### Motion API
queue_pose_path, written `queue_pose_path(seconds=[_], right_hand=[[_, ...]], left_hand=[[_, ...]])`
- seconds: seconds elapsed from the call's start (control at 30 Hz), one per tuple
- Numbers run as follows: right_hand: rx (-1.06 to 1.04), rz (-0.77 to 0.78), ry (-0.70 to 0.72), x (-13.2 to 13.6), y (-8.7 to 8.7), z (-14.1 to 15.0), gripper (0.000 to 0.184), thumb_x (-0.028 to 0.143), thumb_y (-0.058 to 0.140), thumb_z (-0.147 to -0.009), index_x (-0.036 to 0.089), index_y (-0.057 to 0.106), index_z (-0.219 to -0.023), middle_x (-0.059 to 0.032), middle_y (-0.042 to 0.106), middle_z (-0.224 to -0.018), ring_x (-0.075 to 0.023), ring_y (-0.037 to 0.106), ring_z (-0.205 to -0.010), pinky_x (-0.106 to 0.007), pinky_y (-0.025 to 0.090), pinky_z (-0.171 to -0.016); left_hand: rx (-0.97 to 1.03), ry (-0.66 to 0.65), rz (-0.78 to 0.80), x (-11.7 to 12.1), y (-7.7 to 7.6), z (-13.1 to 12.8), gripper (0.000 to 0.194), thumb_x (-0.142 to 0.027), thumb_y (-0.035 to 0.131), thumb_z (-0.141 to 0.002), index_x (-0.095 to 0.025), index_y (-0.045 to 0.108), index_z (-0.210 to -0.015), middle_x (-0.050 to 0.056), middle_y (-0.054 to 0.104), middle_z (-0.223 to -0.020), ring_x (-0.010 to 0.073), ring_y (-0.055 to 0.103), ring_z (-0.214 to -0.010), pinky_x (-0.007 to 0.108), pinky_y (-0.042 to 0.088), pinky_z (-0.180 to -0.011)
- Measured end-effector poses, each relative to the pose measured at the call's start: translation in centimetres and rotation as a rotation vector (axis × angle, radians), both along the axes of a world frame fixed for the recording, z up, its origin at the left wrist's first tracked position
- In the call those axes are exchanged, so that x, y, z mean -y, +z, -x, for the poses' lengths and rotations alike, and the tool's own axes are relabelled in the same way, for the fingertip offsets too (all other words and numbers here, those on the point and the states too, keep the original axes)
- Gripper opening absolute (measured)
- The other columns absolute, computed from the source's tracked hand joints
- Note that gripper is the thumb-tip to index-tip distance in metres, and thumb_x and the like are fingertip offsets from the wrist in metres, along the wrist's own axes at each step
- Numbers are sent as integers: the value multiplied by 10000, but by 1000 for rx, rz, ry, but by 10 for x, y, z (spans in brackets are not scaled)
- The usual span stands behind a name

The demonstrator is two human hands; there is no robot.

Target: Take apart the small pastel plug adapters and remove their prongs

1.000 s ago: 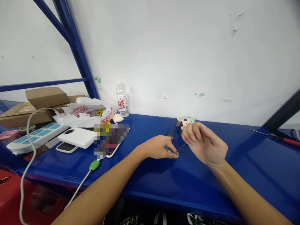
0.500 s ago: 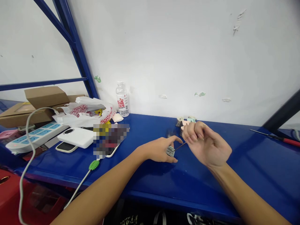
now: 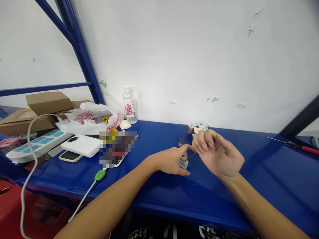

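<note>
My left hand [image 3: 171,161] is closed around the sides of a small grey block with metal-looking strips [image 3: 183,163], held low over the blue table. Curled fingers on my right hand [image 3: 216,152] grip a thin, dark rod-like tool [image 3: 190,156]; its other end is hidden in the palm. The rod slants down to the left, and its tip meets or nearly meets the block; contact cannot be made out. Just behind the hands lies a clear plastic piece [image 3: 181,142]. Several small pale and dark plastic parts [image 3: 198,128] are grouped beyond my right hand.
At right lies a screwdriver with a red handle [image 3: 309,150]. A water bottle [image 3: 130,106] stands by the wall. To the left are a plastic bag [image 3: 92,119], power strip [image 3: 37,146], white power bank [image 3: 81,145], phone [image 3: 70,156], cardboard box [image 3: 48,103] and white cable [image 3: 86,197].
The grey block has shifted slightly right and tilted in my left hand. My right hand has moved slightly left with the rod.
</note>
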State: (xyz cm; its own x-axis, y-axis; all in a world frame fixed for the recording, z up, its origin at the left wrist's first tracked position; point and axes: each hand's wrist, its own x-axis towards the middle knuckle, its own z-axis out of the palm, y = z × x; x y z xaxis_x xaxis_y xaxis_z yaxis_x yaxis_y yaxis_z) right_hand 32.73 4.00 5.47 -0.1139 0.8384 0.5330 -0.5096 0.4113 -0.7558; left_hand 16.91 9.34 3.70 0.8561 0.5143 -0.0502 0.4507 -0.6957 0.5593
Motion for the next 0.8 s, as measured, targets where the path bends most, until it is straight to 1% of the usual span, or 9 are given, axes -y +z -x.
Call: queue_pose_path(seconds=[0.17, 0.37, 0.53, 0.6, 0.67, 0.8], right_hand=[[15, -47, 23, 0, 0, 0, 305, 369, 470, -832, 206, 417, -579, -4, 351, -561, -158, 315, -533, -310, 281, -528], [30, -56, 78, -1, -1, -1, 314, 354, 426, -856, 200, 396, -585, 2, 343, -552, -142, 292, -508, -300, 261, -511], [26, -41, 90, 0, -1, 0, 232, 295, 444, -805, 201, 404, -596, -6, 350, -575, -154, 316, -543, -306, 275, -527], [20, -35, 102, 0, -2, 0, 230, 299, 443, -789, 200, 394, -587, -6, 346, -569, -153, 319, -541, -304, 273, -522], [9, -50, 147, 0, -2, -1, 273, 329, 423, -796, 198, 370, -563, 2, 323, -531, -143, 302, -506, -298, 258, -500], [-8, -78, 261, -1, -3, -2, 409, 400, 337, -856, 190, 297, -507, 25, 236, -445, -112, 227, -417, -282, 210, -449]], left_hand=[[-51, -28, 4, 1, -1, -2, 689, -380, 691, -713, -214, 311, -1264, 7, 580, -963, 147, 578, -783, 259, 451, -701], [-40, -48, 42, 1, -2, -3, 617, -360, 703, -686, -200, 367, -1177, 0, 593, -933, 139, 576, -746, 256, 459, -685], [-22, -59, 60, 1, -2, -4, 557, -337, 710, -678, -190, 387, -1108, -8, 584, -880, 123, 556, -685, 255, 455, -652], [-14, -68, 64, 1, -3, -4, 542, -317, 711, -673, -190, 388, -1089, -9, 582, -879, 122, 553, -685, 255, 455, -651], [-20, -70, 70, 1, -3, -4, 514, -300, 706, -666, -190, 392, -1058, -7, 579, -879, 122, 550, -686, 254, 455, -641], [-52, -89, 87, 1, -2, -4, 443, -257, 685, -646, -195, 402, -982, -17, 557, -844, 116, 528, -668, 245, 443, -612]])
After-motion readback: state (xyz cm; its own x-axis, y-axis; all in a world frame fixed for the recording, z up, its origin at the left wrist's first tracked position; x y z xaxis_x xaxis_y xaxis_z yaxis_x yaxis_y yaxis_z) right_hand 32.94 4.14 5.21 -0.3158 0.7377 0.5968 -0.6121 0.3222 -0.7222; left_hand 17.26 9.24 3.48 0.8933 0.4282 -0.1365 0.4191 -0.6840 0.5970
